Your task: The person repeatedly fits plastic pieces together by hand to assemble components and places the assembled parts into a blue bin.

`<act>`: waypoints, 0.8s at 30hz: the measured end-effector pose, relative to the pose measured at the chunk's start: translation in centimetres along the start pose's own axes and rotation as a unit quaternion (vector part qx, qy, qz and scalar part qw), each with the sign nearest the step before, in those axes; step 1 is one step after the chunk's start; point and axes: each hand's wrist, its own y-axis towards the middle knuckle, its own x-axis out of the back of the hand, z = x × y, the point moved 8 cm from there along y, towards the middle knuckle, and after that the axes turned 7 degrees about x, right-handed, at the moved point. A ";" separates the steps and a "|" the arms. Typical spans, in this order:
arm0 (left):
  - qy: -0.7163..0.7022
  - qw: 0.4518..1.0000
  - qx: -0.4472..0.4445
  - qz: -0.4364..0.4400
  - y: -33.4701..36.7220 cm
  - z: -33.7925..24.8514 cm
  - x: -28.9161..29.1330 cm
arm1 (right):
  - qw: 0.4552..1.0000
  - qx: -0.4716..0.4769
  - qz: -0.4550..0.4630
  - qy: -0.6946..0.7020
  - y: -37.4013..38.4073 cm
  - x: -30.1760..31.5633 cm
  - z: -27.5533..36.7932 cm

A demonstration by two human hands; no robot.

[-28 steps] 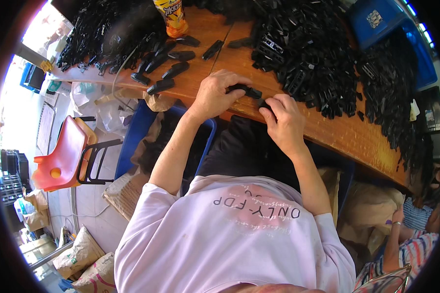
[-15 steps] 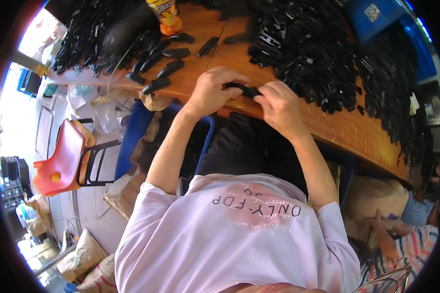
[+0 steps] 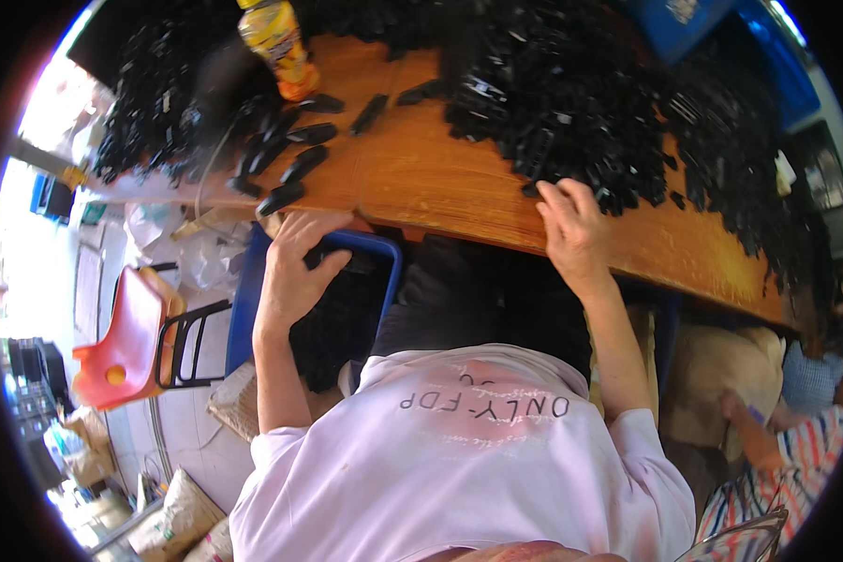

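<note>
My left hand is over the rim of a blue bin below the table's front edge. Its fingers are stretched and the thumb stands apart, with nothing visible in it. Black plastic parts, dark and hard to make out, lie inside the bin. At the near edge of a big heap of small black plastic pieces is my right hand, fingers slightly bent and apart. Its fingertips are beside one small black piece; whether they touch it I cannot tell. Several longer black parts lie loose on the table's left side.
A yellow-orange drink bottle stands among the parts on the wooden table. Another black heap covers the far left. A red-orange chair is at left. On the right, a person in a striped sleeve is beside a brown sack.
My hands have parted from the black part they held together. The left moved down and left over the bin, without the part; the right moved to the heap's edge.
</note>
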 end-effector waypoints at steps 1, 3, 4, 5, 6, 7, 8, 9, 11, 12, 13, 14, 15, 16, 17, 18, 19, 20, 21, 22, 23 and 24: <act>0.016 1.000 -0.011 -0.022 0.4 -0.3 0.8 | 0.999 -0.009 0.025 -0.019 0.1 -0.1 -0.2; -0.027 0.998 0.023 -0.060 2.9 -1.0 0.3 | 0.995 0.034 0.046 -0.083 0.9 -0.4 0.6; -0.052 0.993 0.028 -0.099 4.4 -1.7 -0.2 | 0.991 0.050 0.055 -0.113 1.2 -0.6 0.9; 0.043 0.988 -0.037 -0.147 6.0 -2.3 -0.9 | 0.991 0.062 0.052 -0.107 1.4 -0.6 1.3; 0.084 0.982 -0.043 -0.166 7.5 -2.3 -1.7 | 0.989 0.054 0.088 -0.107 1.4 -1.2 1.3; 0.119 0.974 -0.056 -0.186 8.8 -2.7 -2.6 | 0.985 0.044 0.124 -0.112 1.3 -1.7 0.9; 0.119 0.973 -0.055 -0.192 10.1 -2.3 -3.2 | 0.985 0.050 0.123 -0.112 1.4 -1.6 1.0; 0.173 0.968 -0.037 -0.178 11.3 -1.8 -4.2 | 0.979 0.049 0.163 -0.108 1.3 -2.0 0.9; 0.224 0.961 -0.020 -0.163 13.1 -0.6 -5.3 | 0.972 0.047 0.203 -0.107 1.5 -2.0 1.1; 0.229 0.963 -0.005 -0.142 13.8 0.1 -5.7 | 0.983 0.033 0.172 -0.056 2.4 -1.4 2.1; 0.234 0.964 0.011 -0.121 14.1 0.8 -6.2 | 0.990 0.018 0.141 -0.002 3.1 -1.0 2.9; 0.233 0.965 0.009 -0.119 14.0 0.7 -6.3 | 0.990 0.015 0.141 -0.004 3.4 -1.2 3.5; 0.163 0.981 0.017 -0.107 13.5 0.6 -6.4 | 0.987 -0.036 0.121 0.100 3.6 -1.4 3.5; 0.092 0.991 0.027 -0.094 13.0 0.4 -6.7 | 0.970 -0.086 0.098 0.203 3.7 -1.8 3.4; 0.092 0.992 0.026 -0.088 11.9 -0.3 -6.9 | 0.959 -0.104 0.081 0.250 3.7 -2.4 3.6; 0.005 0.998 0.010 -0.069 10.6 -1.5 -7.4 | 0.959 -0.112 0.080 0.249 3.6 -3.1 3.3; -0.083 0.995 -0.005 -0.049 9.5 -2.5 -7.9 | 0.971 -0.042 0.038 0.233 4.0 -3.1 3.7; -0.082 0.996 -0.001 -0.045 8.5 -3.0 -8.3 | 0.975 0.033 -0.002 0.218 4.0 -3.0 4.5; -0.078 0.996 0.008 -0.046 7.8 -3.4 -8.7 | 0.968 -0.028 0.013 0.251 3.4 -4.1 3.8; -0.075 0.996 0.017 -0.048 7.4 -3.6 -9.1 | 0.967 -0.033 0.014 0.251 2.9 -4.2 3.6; -0.049 0.992 -0.044 -0.108 7.1 -4.2 -8.8 | 0.979 -0.006 0.016 0.203 2.9 -4.0 3.7; -0.049 0.992 -0.041 -0.108 7.1 -3.7 -9.0 | 0.988 0.022 0.018 0.154 2.8 -3.8 3.9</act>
